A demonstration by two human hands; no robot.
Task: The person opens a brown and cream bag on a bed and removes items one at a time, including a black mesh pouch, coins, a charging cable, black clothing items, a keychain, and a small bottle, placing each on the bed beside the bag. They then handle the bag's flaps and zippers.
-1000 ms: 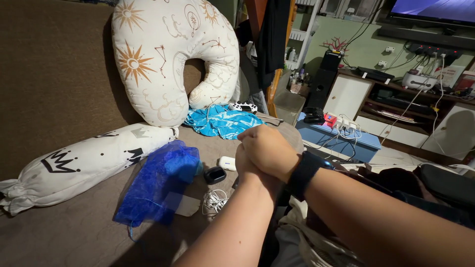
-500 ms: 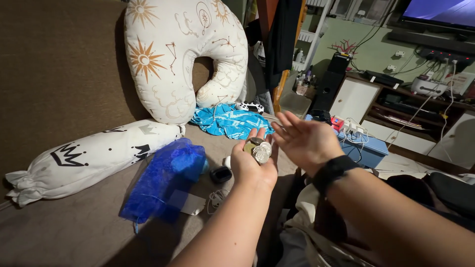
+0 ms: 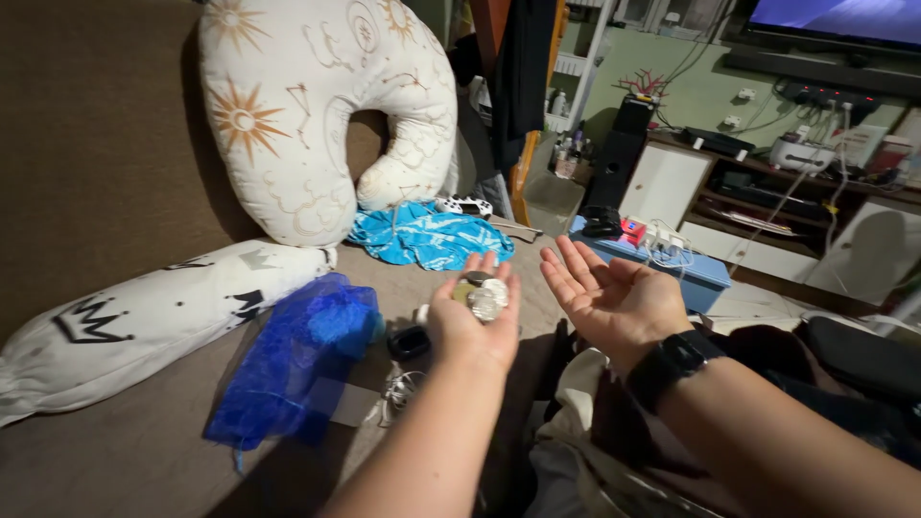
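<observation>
Brown sofa back [image 3: 106, 134] filled upper left of frame; brown seat [image 3: 115, 460] ran along lower left. Green wall [image 3: 710, 96] at upper right, cables trailing down it. Low white-doored cabinet [image 3: 672, 182] below wall, screen [image 3: 835, 14] glowing at top right corner. Blue box [image 3: 696, 273] on floor, centre right. Light dim, warm.

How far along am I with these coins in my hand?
Done: the coins lie gathered in a small pile on your open left hand. In hand: your right hand is open and empty, palm up beside it, apart from the coins. Left: the blue mesh bag lies on the couch by the white cable, and no coins are visible in it.
</observation>
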